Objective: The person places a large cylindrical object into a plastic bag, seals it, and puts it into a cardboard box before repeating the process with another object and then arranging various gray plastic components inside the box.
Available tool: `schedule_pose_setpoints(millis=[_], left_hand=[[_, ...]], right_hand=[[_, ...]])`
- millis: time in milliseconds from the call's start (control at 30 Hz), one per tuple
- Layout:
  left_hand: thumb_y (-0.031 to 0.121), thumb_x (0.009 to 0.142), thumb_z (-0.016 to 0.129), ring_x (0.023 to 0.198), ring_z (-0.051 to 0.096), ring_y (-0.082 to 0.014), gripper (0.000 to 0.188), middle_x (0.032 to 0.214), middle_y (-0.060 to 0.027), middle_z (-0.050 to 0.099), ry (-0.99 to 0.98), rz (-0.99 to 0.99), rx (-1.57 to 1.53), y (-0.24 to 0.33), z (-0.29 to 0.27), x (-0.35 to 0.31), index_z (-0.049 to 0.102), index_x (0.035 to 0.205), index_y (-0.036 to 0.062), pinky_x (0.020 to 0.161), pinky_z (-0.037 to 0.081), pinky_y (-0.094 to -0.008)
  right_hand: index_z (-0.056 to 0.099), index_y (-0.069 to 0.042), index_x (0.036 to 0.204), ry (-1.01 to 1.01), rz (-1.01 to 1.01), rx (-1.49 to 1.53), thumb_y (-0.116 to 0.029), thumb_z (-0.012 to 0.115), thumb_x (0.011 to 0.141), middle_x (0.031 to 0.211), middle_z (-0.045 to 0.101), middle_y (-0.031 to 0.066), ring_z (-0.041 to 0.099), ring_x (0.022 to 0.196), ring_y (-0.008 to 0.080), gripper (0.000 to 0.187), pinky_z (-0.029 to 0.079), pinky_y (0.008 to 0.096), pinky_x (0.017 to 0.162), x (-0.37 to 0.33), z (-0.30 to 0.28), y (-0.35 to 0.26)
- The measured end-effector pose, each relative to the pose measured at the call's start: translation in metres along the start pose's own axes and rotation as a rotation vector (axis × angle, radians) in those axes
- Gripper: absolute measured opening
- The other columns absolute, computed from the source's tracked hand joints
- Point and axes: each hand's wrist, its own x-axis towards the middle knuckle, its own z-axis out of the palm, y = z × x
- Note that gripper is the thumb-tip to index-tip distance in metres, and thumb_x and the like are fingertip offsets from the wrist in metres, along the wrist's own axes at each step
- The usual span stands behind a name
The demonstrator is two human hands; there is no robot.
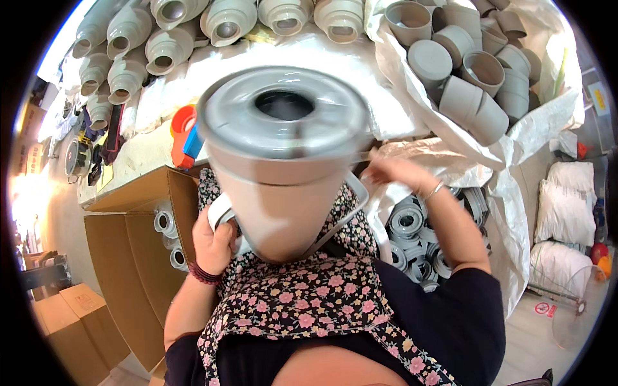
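Note:
A large grey plastic two-handled vessel [277, 206] is held up in front of my body, its wide ring-shaped top with a dark round hole tilted toward me. My left hand [215, 241] is wrapped round the handle on its left side. On the other side, my right hand [393, 172] is beside the rim, above the right handle [360, 191]. Motion blurs its fingertips, so I cannot tell whether they touch the vessel. The vessel's underside is hidden.
Grey stepped fittings [228, 19] lie stacked at the back left. A white sack [547, 119] at the right holds several grey cups. Below it are grey ring parts [412, 225]. An orange and blue tool [183, 132] rests near an open cardboard box [132, 270].

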Motion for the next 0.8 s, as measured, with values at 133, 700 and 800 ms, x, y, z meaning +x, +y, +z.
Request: schedule_pose_setpoints(millis=[133, 700, 800], left_hand=[[0.038, 0.091, 0.060, 0.051, 0.045, -0.0044, 0.050, 0.072, 0.0028, 0.053, 0.206, -0.087, -0.241, -0.033, 0.004, -0.010, 0.047, 0.120, -0.0003, 0.043, 0.033, -0.0188], [0.031, 0.088, 0.063, 0.070, 0.049, -0.0101, 0.038, 0.084, -0.0032, 0.052, 0.266, 0.217, 0.030, 0.004, -0.031, 0.036, 0.050, 0.107, 0.0014, 0.060, 0.041, -0.0244], [0.014, 0.080, 0.062, 0.076, 0.050, -0.0152, 0.019, 0.081, -0.0061, 0.053, 0.417, 0.394, 0.337, 0.067, -0.055, 0.072, 0.057, 0.093, 0.0016, 0.070, 0.042, -0.0276]], right_hand=[[0.039, 0.000, 0.140, -0.239, -0.937, 0.139, -0.049, 0.039, 0.097, 0.144, 0.041, 0.0099, 0.043, 0.128, 0.0200, 0.065, 0.033, 0.0334, 0.105, 0.009, 0.048, -0.077], [0.063, -0.001, 0.095, 0.529, -0.959, 0.399, -0.027, 0.063, 0.086, 0.102, 0.064, 0.0143, 0.061, 0.094, 0.0295, 0.027, 0.046, 0.0394, 0.088, 0.218, 0.005, -0.087], [0.057, 0.003, 0.107, -0.168, -0.627, 1.349, -0.030, 0.046, 0.098, 0.113, 0.061, 0.0156, 0.057, 0.109, 0.0286, 0.035, 0.041, 0.0418, 0.099, 0.159, 0.003, -0.131]])
